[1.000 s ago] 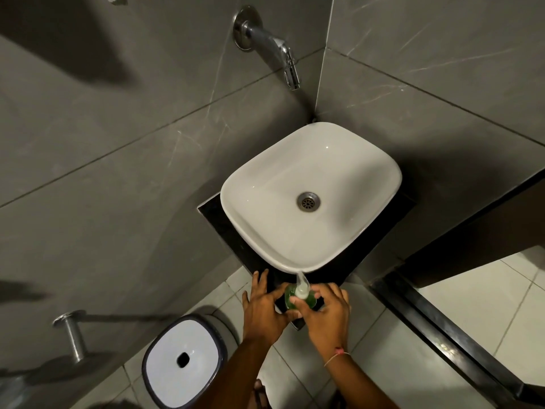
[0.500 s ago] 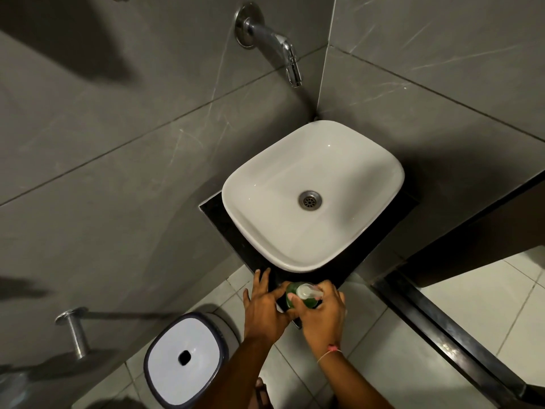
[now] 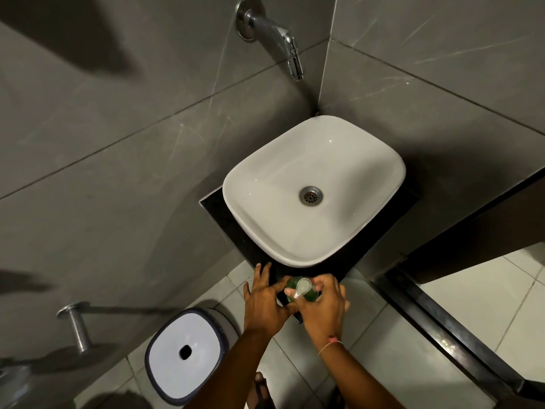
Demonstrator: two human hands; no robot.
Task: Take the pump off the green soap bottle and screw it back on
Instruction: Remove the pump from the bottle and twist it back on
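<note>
The green soap bottle (image 3: 310,294) stands on the near corner of the black counter (image 3: 218,215), just in front of the sink. Its whitish pump (image 3: 301,287) sits on top, the nozzle pointing toward the lower left. My left hand (image 3: 265,302) holds the bottle's left side with thumb and forefinger, the other fingers spread over the counter edge. My right hand (image 3: 323,305) wraps around the pump's collar from the right. The bottle's lower part is hidden by both hands.
A white square sink (image 3: 348,160) fills the counter, with a chrome wall tap (image 3: 274,36) above it. A white-lidded bin (image 3: 184,352) stands on the tiled floor to the lower left. A chrome wall fitting (image 3: 75,323) juts out at left. A black threshold (image 3: 460,340) runs at right.
The pump's nozzle has turned from pointing up toward the sink, round to the right, then to the lower left. My right hand twisted with it. My left hand stayed put.
</note>
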